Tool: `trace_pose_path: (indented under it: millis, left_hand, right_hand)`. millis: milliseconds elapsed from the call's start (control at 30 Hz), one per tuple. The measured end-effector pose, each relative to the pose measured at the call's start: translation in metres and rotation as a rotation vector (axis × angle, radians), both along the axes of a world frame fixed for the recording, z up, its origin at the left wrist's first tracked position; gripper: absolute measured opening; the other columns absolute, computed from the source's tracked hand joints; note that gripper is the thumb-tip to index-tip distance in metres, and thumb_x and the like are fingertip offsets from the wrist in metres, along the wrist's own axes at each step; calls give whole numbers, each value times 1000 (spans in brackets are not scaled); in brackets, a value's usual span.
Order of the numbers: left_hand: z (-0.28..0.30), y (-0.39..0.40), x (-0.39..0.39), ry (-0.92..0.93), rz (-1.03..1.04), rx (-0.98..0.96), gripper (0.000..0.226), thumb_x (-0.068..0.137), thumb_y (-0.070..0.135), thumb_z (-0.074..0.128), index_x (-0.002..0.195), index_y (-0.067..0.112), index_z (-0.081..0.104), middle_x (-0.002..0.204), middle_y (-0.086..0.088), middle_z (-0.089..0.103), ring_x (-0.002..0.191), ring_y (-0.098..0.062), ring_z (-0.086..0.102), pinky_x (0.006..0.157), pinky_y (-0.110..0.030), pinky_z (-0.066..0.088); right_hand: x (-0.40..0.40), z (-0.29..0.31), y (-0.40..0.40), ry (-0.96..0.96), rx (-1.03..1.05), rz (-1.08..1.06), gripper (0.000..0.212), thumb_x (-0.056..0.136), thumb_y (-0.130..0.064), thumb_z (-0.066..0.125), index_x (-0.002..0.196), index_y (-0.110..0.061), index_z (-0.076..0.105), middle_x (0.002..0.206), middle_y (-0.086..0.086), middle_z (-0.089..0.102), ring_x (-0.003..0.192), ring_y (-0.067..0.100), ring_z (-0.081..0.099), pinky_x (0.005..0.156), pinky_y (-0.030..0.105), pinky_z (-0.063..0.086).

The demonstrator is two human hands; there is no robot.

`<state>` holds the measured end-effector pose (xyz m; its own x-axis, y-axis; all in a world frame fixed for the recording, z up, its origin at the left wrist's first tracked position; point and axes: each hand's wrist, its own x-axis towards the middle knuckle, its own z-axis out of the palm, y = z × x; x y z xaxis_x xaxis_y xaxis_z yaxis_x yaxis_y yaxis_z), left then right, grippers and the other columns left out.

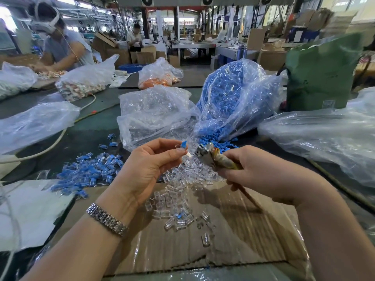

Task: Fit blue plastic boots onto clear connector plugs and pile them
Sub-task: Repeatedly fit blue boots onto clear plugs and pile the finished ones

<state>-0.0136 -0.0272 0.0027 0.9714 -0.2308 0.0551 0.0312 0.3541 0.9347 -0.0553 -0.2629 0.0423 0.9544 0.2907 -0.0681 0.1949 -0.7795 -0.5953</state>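
My left hand [150, 165] is raised over the table, pinching a clear connector plug with a blue boot [182, 146] between thumb and fingertips. My right hand [261, 171] grips a worn metal tool [211, 156] whose head points at that plug, a short way from it. Loose clear plugs [180, 201] lie heaped on the cardboard [243, 230] below my hands. A pile of fitted blue-and-clear pieces [89, 171] sits to the left. Loose blue boots [215, 141] spill from a big clear bag [233, 98].
A bag of clear plugs [152, 112] stands behind my left hand. More plastic bags [324, 134] lie at the right and at the left [34, 122]. A green sack [322, 74] stands back right. Another person [60, 47] works at the far left.
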Motion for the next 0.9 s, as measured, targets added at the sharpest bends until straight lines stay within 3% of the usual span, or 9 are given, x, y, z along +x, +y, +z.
trace_pose_path:
  millis: [200, 267, 400, 567, 667, 767, 900]
  left_hand:
    - [1, -7, -4, -88, -27, 38, 35, 55, 22, 89, 89, 18, 82, 102, -11, 78, 97, -18, 74, 82, -23, 57]
    - [1, -8, -5, -130, -19, 79, 36, 55, 26, 90, 89, 19, 82, 100, -9, 78, 96, -17, 73, 83, -23, 57]
    - [2, -10, -7, -230, 30, 189, 34, 59, 32, 87, 91, 21, 81, 98, -6, 79, 94, -15, 74, 81, -21, 57]
    - [1, -12, -10, -355, 81, 317, 24, 68, 32, 81, 92, 29, 81, 102, 1, 79, 100, -16, 74, 87, -25, 58]
    - [-2, -13, -9, -359, 96, 323, 22, 72, 25, 79, 94, 26, 80, 102, 0, 79, 100, -17, 74, 89, -25, 58]
    - [-5, -13, -6, -351, 118, 351, 20, 76, 20, 79, 96, 24, 80, 101, -1, 79, 101, -19, 74, 90, -30, 57]
    - [-9, -12, -4, -376, 126, 385, 19, 78, 18, 79, 95, 26, 80, 99, 0, 79, 99, -18, 74, 89, -28, 58]
  right_hand:
    - [-4, 1, 10, 21, 15, 28, 36, 101, -34, 58, 88, 0, 56, 87, 23, 66, 80, 40, 63, 83, 55, 53]
    - [-5, 0, 12, 28, 27, 33, 37, 101, -34, 57, 85, -2, 54, 77, 16, 59, 70, 33, 53, 82, 54, 50]
    - [-6, 0, 13, 25, 38, 32, 37, 101, -35, 56, 83, -3, 52, 74, 6, 53, 69, 20, 48, 80, 54, 49]
    - [-5, -2, 16, 39, 46, 19, 30, 103, -35, 54, 83, -12, 53, 81, 11, 66, 79, 28, 68, 82, 52, 55]
    - [-3, -7, 18, 81, 91, 11, 29, 104, -36, 52, 85, -13, 51, 76, 7, 71, 67, 25, 72, 70, 42, 60]
    - [-1, -9, 21, 73, 103, 4, 34, 104, -40, 50, 84, -13, 46, 63, 6, 64, 49, 20, 62, 53, 31, 54]
    - [1, -12, 24, 74, 91, 14, 41, 102, -51, 47, 83, -15, 45, 59, 6, 61, 44, 19, 58, 54, 34, 54]
